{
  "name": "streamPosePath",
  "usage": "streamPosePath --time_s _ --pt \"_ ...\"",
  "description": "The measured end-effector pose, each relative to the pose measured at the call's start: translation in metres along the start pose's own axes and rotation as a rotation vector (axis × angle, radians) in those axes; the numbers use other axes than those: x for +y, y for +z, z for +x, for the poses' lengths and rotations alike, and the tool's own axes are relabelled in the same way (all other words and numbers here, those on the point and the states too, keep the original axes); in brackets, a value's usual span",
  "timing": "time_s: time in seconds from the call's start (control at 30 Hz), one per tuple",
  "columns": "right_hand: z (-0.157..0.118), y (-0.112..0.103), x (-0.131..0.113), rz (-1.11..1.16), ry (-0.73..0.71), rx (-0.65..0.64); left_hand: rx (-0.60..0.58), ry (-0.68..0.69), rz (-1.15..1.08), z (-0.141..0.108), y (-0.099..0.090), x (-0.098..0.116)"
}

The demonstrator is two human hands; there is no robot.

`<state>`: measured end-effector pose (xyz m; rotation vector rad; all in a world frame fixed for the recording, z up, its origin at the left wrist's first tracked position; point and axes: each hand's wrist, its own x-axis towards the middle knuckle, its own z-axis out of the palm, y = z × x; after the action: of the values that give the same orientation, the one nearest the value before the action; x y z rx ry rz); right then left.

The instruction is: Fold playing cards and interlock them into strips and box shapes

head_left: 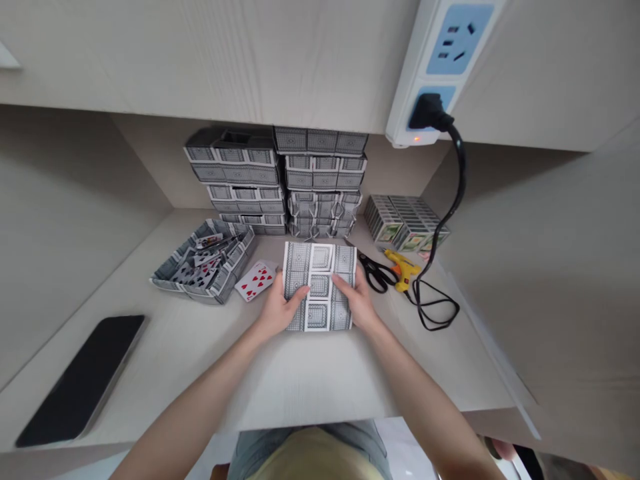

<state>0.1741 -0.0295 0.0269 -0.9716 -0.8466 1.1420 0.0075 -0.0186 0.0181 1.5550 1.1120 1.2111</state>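
A square panel of grey-and-white patterned playing cards [319, 288] is held above the desk, its card backs facing up. My left hand [281, 305] grips its left edge, the thumb lying on top. On the right edge my right hand [358, 300] holds it the same way. The undersides of the fingers are hidden beneath the panel. Just left of my left hand, several loose cards [255, 280] lie face up, a red hearts card on top. Black-handled scissors [379, 273] and a yellow glue gun [403, 270] rest to the right of my right hand.
An open card-made tray [223, 290] holds loose cards at the left. Stacked card-made boxes [325, 172] stand at the back, with packed card decks [407, 220] to their right. A black phone [83, 380] lies front left. A power strip [425, 73] hangs overhead, its black cable [461, 173] dangling.
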Motion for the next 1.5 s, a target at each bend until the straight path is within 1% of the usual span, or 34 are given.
streamPosePath --time_s 0.07,0.2,0.37,0.5,0.67,0.9,1.07,1.23,1.5 --pt "0.0011 -0.0004 -0.0006 0.025 0.026 0.024 -0.012 -0.001 0.003 -0.0014 0.0013 0.0007" --pt "0.0039 -0.005 -0.0019 0.088 0.107 0.016 -0.023 -0.003 0.008 -0.0022 0.002 0.0002" --pt "0.004 -0.0056 -0.0009 0.179 0.136 -0.003 -0.018 0.013 -0.006 -0.0022 0.0023 -0.0036" --pt "0.0036 -0.0047 0.0 0.207 0.134 -0.007 -0.012 0.018 -0.009 -0.0024 0.0029 -0.0048" --pt "0.0034 -0.0045 0.0006 0.189 0.127 -0.003 -0.01 0.027 0.011 -0.0027 0.0033 -0.0034" --pt "0.0031 -0.0033 0.0017 0.187 0.116 0.021 0.018 0.008 0.034 -0.0033 0.0048 -0.0026" --pt "0.0029 -0.0031 0.0026 0.182 0.085 0.042 0.003 -0.008 0.001 -0.003 0.0055 -0.0027" --pt "0.0035 -0.0043 0.004 0.161 0.08 0.025 0.002 0.004 0.018 -0.0027 0.0042 -0.0025" --pt "0.0027 -0.0042 0.0045 0.113 0.09 0.006 -0.039 0.016 -0.003 -0.0025 0.0015 -0.0025"
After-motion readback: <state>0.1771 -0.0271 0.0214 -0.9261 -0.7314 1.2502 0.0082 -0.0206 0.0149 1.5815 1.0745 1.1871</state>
